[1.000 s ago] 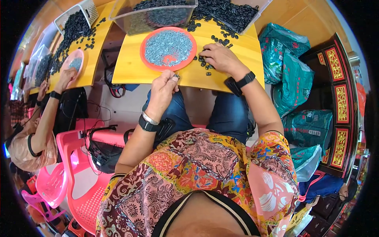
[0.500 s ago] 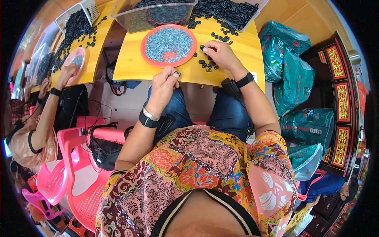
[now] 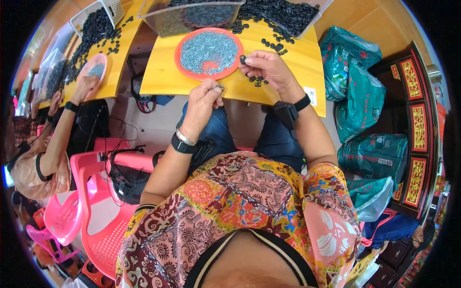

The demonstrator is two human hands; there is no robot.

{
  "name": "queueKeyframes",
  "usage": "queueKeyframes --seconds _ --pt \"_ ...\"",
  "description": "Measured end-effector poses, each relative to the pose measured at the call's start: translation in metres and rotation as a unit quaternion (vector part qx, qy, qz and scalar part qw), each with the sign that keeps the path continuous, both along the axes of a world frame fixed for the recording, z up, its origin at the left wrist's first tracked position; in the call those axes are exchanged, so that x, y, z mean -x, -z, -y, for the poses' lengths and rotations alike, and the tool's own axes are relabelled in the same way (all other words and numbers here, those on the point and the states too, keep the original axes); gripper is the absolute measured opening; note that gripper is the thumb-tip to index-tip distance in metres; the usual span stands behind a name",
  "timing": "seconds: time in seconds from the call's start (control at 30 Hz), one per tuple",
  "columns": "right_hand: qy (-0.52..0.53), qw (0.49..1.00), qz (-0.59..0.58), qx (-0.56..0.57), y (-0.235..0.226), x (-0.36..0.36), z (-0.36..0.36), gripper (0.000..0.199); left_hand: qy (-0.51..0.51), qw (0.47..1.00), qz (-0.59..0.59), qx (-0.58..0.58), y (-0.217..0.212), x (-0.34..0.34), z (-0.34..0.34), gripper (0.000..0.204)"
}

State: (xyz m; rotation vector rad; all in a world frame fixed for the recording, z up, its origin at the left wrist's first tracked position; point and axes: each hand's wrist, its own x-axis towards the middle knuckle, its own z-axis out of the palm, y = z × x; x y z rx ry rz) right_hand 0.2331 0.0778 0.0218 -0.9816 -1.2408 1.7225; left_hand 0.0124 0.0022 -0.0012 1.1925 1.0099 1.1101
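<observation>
Right hand: fingertips pinch one small black ring at the rim of the orange tray. Left hand: pinches a small metal clip over the yellow table edge. Loose rings lie beneath the right hand. Judgement: joining goes best with both pieces held near their tips, close together.

Tabletop ahead of person. Round tray on tabletop, centre-left, filled with small metal parts. Clear bin behind tray. Loose ring parts piled behind-right of tray. Left hand at near tabletop edge; right hand just right of tray. Bagged bundles right of tabletop. Plastic chair left of person.
</observation>
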Motion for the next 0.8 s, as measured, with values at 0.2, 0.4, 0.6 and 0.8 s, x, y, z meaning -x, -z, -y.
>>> queueKeyframes --seconds 0.2,0.4,0.6,0.8 --pt "0.005 0.999 -0.016 -0.032 -0.002 0.016 0.013 0.012 0.004 1.0 0.013 0.01 -0.001 0.001 0.0 0.013" --pt "-0.043 0.992 0.059 -0.107 0.004 0.035 0.023 0.024 0.02 0.997 0.072 0.022 0.0 0.003 -0.003 0.012" --pt "-0.06 0.992 0.008 -0.11 0.012 0.054 0.046 0.02 0.029 0.986 0.157 0.038 -0.004 0.005 -0.004 0.012" --pt "-0.046 0.993 0.022 -0.102 0.013 0.05 0.043 0.017 0.037 0.983 0.176 0.045 -0.005 0.002 -0.002 0.012"
